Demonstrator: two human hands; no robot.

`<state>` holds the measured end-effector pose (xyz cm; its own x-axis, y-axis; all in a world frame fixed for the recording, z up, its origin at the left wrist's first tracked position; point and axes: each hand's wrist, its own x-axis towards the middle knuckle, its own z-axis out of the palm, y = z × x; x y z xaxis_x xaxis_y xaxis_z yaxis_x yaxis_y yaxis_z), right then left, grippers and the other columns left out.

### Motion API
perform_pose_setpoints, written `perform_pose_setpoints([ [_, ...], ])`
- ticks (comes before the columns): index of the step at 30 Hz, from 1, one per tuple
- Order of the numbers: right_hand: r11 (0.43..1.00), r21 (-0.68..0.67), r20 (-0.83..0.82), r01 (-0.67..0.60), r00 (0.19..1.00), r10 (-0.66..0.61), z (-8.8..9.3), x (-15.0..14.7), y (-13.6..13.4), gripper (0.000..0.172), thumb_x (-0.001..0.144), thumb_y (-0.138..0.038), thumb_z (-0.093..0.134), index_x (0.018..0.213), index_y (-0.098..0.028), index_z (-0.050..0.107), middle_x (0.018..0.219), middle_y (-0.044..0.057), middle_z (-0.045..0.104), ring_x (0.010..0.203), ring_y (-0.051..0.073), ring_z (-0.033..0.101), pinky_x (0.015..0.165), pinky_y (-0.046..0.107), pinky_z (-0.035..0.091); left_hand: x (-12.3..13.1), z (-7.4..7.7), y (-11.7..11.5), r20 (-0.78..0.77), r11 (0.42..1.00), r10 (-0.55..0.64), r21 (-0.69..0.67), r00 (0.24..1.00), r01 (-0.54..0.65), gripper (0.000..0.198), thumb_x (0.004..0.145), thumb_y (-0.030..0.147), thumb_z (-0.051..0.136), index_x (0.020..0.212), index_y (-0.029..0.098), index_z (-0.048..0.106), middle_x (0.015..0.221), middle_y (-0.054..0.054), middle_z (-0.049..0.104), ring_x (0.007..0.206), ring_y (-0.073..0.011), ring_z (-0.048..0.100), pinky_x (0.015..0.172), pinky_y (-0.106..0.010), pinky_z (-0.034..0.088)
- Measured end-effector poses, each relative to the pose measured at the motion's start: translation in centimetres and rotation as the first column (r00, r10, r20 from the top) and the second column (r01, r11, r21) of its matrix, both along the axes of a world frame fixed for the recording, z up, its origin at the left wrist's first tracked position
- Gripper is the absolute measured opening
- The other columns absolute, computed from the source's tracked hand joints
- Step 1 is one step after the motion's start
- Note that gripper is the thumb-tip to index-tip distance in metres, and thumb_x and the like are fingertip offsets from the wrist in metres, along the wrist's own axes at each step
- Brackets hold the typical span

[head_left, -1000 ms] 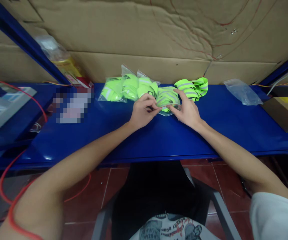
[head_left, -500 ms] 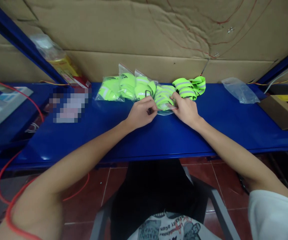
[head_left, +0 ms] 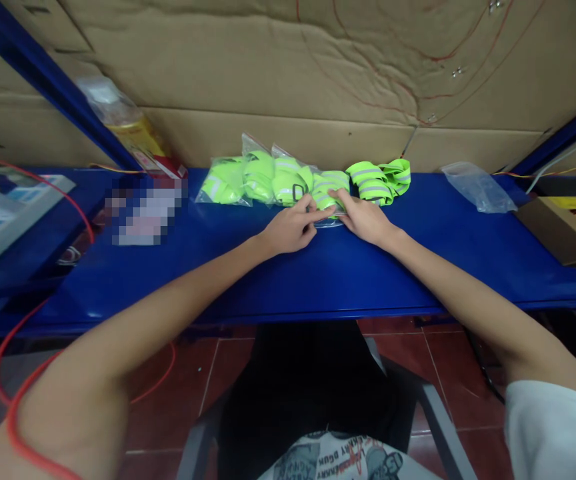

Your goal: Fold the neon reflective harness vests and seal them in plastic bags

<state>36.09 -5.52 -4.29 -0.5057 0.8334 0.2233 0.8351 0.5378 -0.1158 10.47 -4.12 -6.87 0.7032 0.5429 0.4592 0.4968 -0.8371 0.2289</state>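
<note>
A clear zip bag (head_left: 329, 223) holding a coiled neon-yellow reflective strap (head_left: 332, 181) lies on the blue table, its mouth toward me. My right hand (head_left: 365, 217) is closed on the right side of that mouth, thumb and fingers pinching the plastic. At the left side, my left hand (head_left: 292, 227) has its index finger stretched along the bag's edge toward the right fingertips, other fingers curled. Part of the opening is hidden under the fingers. Just left sit several bagged neon straps (head_left: 223, 181). A loose coiled strap (head_left: 375, 180), without a bag, rests right of my right hand.
An empty clear bag (head_left: 478, 188) lies on the table (head_left: 268, 287) at the right, near an open cardboard box (head_left: 558, 230). Toward the left back stands a bottle with a yellow label (head_left: 135, 133). A red hose (head_left: 11, 407) hangs by my left arm. Cardboard (head_left: 248, 73) lines the back.
My left index finger has straightened and moved right along the bag's edge toward my right hand. The right hand still pinches the bag. The view has shifted slightly.
</note>
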Motion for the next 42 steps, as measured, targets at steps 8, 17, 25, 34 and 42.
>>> perform_pose_setpoints([
  [8, 0.991, 0.011, 0.16, 0.134, 0.978, -0.134, 0.5, -0.3, 0.0, 0.063, 0.114, -0.039, 0.036, 0.175, -0.024, 0.032, 0.141, 0.018, 0.071, 0.104, 0.034, 0.072, 0.077, 0.038, 0.052, 1.0, 0.6, 1.5, 0.052, 0.996, 0.037, -0.085, 0.998, -0.033, 0.055, 0.094, 0.009, 0.057, 0.143, 0.024, 0.078, 0.103, -0.005, 0.06, 0.07, -0.0118, 0.052, 0.076, -0.029, 0.055],
  [17, 0.95, 0.276, 0.091, -0.143, 0.988, 0.122, 1.7, 0.6, -1.5, 0.061, 0.105, -0.057, 0.063, 0.154, -0.021, 0.063, 0.138, 0.021, 0.064, 0.122, 0.038, 0.059, 0.099, 0.048, 0.05, -0.4, 1.1, 0.4, 0.059, 0.994, -0.016, 0.107, 0.998, 0.01, 0.048, 0.1, 0.011, 0.054, 0.142, 0.021, 0.074, 0.106, -0.007, 0.066, 0.075, -0.0128, 0.06, 0.076, -0.028, 0.057],
  [25, 0.921, 0.208, 0.045, -0.329, 0.944, 0.327, 1.5, 1.6, -0.6, 0.033, 0.113, -0.036, 0.054, 0.127, -0.018, 0.079, 0.123, 0.014, 0.079, 0.108, 0.028, 0.07, 0.092, 0.041, 0.048, -1.9, 3.1, -0.2, -0.111, 0.961, 0.069, 0.273, 0.991, -0.037, 0.039, 0.105, 0.019, 0.053, 0.136, 0.023, 0.076, 0.098, -0.006, 0.076, 0.085, -0.0182, 0.073, 0.07, -0.027, 0.056],
  [34, 0.921, 0.246, 0.104, -0.303, 0.953, 0.286, 1.2, 1.5, -0.7, 0.032, 0.108, -0.025, 0.053, 0.125, -0.019, 0.079, 0.119, 0.013, 0.076, 0.105, 0.028, 0.066, 0.09, 0.041, 0.048, -2.7, 4.0, -0.5, -0.241, 0.951, 0.051, 0.307, 0.969, 0.026, 0.043, 0.099, 0.016, 0.063, 0.14, 0.024, 0.072, 0.127, -0.01, 0.074, 0.111, -0.0242, 0.074, 0.073, -0.03, 0.057],
  [42, 0.93, 0.316, 0.123, -0.19, 0.98, 0.158, 1.6, 0.9, -1.2, 0.042, 0.105, -0.034, 0.061, 0.143, -0.018, 0.07, 0.13, 0.017, 0.073, 0.115, 0.036, 0.064, 0.095, 0.046, 0.045, -1.2, 2.8, -0.5, -0.241, 0.876, 0.179, 0.48, 0.954, -0.043, 0.027, 0.109, 0.014, 0.049, 0.115, 0.016, 0.075, 0.1, -0.01, 0.074, 0.095, -0.024, 0.073, 0.067, -0.033, 0.053],
])
